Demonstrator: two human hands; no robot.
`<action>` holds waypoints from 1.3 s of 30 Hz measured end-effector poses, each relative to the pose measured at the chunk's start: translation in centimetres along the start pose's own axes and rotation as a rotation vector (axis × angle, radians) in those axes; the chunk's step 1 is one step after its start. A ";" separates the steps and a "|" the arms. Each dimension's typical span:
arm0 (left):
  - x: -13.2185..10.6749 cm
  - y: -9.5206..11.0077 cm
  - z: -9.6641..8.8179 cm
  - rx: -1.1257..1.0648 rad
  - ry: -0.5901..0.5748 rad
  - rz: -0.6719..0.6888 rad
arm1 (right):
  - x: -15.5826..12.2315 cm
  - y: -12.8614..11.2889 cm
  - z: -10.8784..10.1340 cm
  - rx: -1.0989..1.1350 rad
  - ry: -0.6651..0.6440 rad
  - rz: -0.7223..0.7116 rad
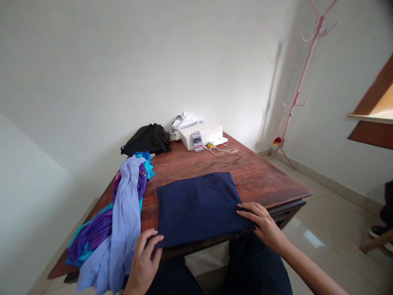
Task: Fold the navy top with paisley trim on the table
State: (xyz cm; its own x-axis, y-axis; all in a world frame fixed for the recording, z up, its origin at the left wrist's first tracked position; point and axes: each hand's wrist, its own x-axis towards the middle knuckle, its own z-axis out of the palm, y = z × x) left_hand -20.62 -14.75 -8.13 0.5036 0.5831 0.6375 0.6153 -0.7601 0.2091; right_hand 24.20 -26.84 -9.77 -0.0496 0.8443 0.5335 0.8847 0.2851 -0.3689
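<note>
Now the left hand (144, 256) pinches the folded navy cloth's (196, 207) near corner; the right hand (260, 223) lies flat, fingers spread, on its right edge, the cloth's long axis running between them.

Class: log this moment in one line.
left hand: grips navy cloth near corner | right hand: flat on its right edge | pile of clothes: left

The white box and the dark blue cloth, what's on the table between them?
Nothing: in the head view only bare wooden table lies between the white box and the dark blue cloth. A white cable curls just off to the side.
</note>
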 end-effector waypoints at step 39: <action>24.2 -14.9 12.3 -0.388 -0.116 -0.609 | 26.4 13.2 7.7 0.260 0.016 0.544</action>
State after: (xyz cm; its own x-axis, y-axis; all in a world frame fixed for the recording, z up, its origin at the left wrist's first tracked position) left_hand -10.15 14.22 -4.90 0.2148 0.9451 0.2462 0.5588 -0.3256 0.7627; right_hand 30.96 2.73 -6.40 0.3868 0.8937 0.2271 0.6389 -0.0822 -0.7649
